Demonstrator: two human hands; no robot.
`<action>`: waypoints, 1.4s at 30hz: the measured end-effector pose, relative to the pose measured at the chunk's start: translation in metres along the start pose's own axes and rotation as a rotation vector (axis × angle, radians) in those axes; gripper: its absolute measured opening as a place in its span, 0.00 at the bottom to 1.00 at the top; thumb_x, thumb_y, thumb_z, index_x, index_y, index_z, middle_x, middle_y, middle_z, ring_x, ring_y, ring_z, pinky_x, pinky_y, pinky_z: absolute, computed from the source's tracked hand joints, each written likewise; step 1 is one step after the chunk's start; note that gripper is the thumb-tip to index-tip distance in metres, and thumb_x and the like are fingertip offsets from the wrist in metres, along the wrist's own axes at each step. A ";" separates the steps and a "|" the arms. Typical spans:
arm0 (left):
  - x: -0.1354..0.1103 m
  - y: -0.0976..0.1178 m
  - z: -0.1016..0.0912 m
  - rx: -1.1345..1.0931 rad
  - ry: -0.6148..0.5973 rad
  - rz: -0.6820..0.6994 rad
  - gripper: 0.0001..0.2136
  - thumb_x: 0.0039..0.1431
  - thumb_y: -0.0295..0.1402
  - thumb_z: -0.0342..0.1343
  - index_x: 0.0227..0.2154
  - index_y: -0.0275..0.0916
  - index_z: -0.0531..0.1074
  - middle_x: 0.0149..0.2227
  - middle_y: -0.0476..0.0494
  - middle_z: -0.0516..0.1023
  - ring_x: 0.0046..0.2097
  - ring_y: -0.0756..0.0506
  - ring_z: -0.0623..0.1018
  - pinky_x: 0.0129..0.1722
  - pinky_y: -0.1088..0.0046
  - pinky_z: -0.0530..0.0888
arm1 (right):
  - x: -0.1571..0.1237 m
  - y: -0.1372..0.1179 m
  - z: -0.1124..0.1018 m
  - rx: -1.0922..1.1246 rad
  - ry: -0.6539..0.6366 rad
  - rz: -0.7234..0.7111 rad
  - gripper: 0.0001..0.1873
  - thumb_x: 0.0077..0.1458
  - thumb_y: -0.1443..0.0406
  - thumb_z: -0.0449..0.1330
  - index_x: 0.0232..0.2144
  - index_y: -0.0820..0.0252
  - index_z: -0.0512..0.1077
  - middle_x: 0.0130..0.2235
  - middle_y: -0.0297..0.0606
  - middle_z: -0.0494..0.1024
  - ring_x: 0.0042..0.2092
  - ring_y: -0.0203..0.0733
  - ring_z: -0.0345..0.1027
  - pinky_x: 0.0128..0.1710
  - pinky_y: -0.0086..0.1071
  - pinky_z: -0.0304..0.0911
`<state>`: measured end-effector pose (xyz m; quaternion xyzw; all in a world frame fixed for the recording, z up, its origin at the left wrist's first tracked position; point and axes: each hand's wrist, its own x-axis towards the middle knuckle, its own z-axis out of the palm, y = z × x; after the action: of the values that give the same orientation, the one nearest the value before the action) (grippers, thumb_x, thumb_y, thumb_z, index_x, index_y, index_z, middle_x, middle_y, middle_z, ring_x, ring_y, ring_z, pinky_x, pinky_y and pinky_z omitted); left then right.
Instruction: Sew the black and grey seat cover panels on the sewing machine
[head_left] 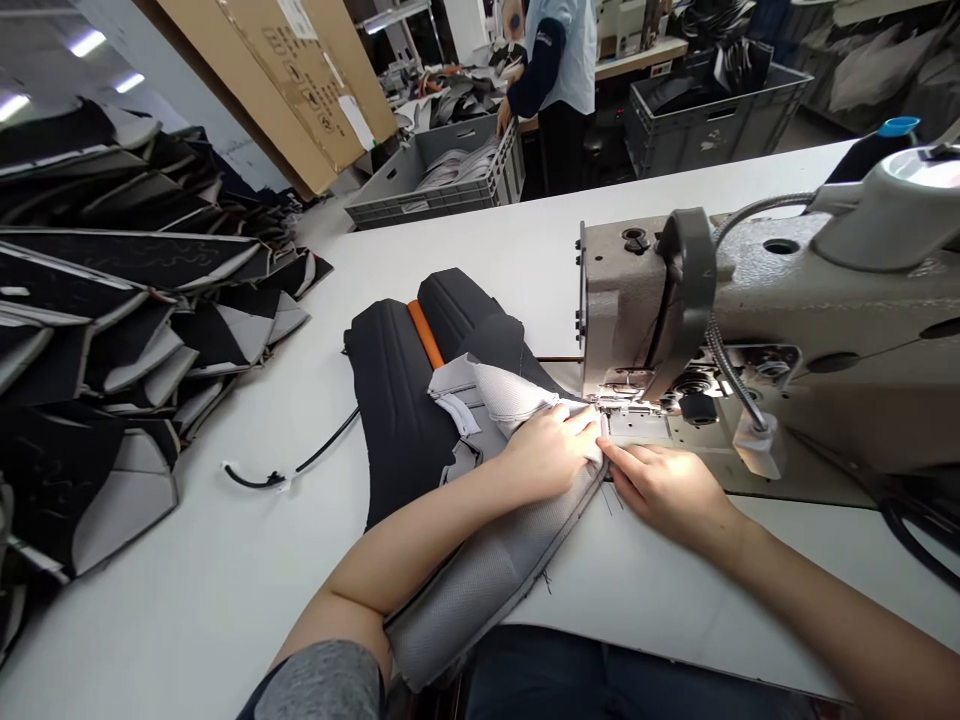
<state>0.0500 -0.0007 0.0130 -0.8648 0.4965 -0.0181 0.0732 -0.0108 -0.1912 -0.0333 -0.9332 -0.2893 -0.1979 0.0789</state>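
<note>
A sewn fabric cover in grey mesh and black padded cloth, with an orange strip, lies partly folded on the table. Its edge reaches under the presser foot of the sewing machine. My left hand rests on the grey cloth with bent fingers pressing the layers close to the needle area. Just right of it, my right hand pinches the seam edge between thumb and fingers, touching the cloth beside the metal plate. Fingertips of both hands partly hide the stitching spot. Loose threads hang from the lower seam.
Stacked black and grey cut pieces fill the left side. A black cord lies on the white table. Beyond are a cardboard box, a grey crate, another crate and a person standing.
</note>
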 end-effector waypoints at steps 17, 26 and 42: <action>0.004 -0.003 0.004 -0.016 0.000 -0.017 0.17 0.64 0.33 0.45 0.52 0.32 0.67 0.57 0.36 0.65 0.54 0.39 0.67 0.50 0.64 0.66 | 0.000 -0.005 0.004 -0.093 0.057 0.055 0.18 0.61 0.68 0.48 0.47 0.66 0.73 0.29 0.38 0.76 0.27 0.36 0.67 0.24 0.31 0.52; 0.003 0.001 -0.001 -0.066 -0.034 -0.063 0.16 0.65 0.31 0.43 0.51 0.32 0.67 0.58 0.35 0.64 0.53 0.41 0.67 0.50 0.65 0.66 | -0.001 -0.006 0.004 -0.117 0.089 0.075 0.18 0.61 0.68 0.47 0.46 0.65 0.74 0.25 0.36 0.74 0.24 0.35 0.63 0.23 0.32 0.48; 0.004 0.001 0.001 -0.059 -0.008 -0.067 0.16 0.64 0.31 0.46 0.51 0.31 0.67 0.55 0.36 0.67 0.52 0.39 0.68 0.48 0.64 0.68 | 0.000 -0.005 0.005 -0.142 0.081 0.081 0.18 0.61 0.67 0.48 0.47 0.64 0.74 0.26 0.36 0.74 0.25 0.35 0.64 0.24 0.32 0.49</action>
<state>0.0507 -0.0044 0.0116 -0.8828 0.4671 -0.0023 0.0490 -0.0122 -0.1857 -0.0376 -0.9387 -0.2330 -0.2521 0.0322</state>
